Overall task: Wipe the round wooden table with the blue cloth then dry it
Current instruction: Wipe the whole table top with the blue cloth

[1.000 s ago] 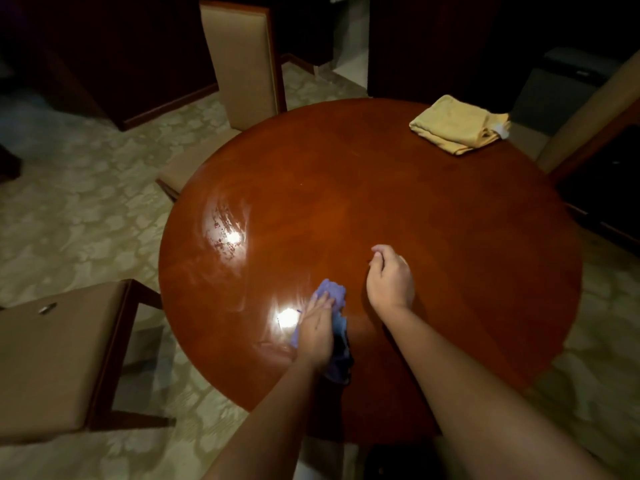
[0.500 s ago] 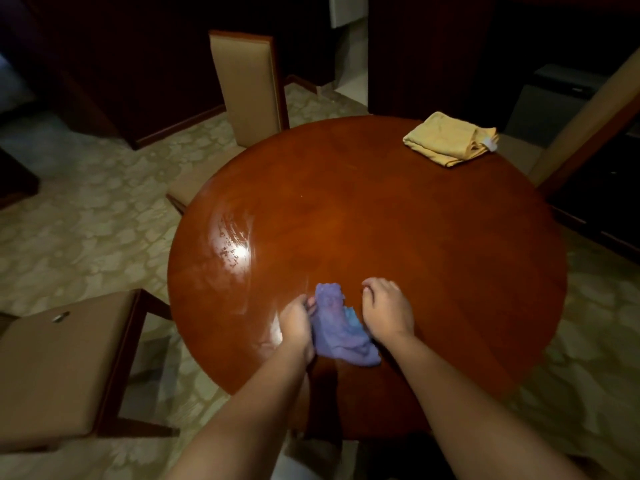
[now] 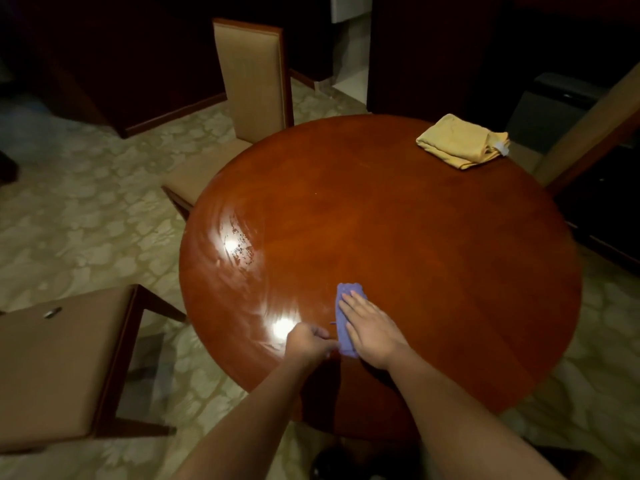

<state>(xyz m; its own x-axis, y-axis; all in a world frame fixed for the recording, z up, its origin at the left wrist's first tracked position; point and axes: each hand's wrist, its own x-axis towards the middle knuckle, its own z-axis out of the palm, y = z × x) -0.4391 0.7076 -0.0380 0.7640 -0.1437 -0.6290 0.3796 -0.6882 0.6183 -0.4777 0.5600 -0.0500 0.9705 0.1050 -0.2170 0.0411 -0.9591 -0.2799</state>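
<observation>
Two bare hands met on the round, glossy red-brown wooden table (image 3: pixel 415 254): right hand (image 3: pixel 372 329) lay flat, fingers straight, on the crumpled blue cloth (image 3: pixel 346 306), whose long axis ran near-to-far; left hand (image 3: pixel 306 342) pinched its near edge. No writing was legible.

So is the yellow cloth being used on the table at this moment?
No, the yellow cloth lies folded and untouched at the far edge, while the right hand presses flat on the blue cloth.
</observation>
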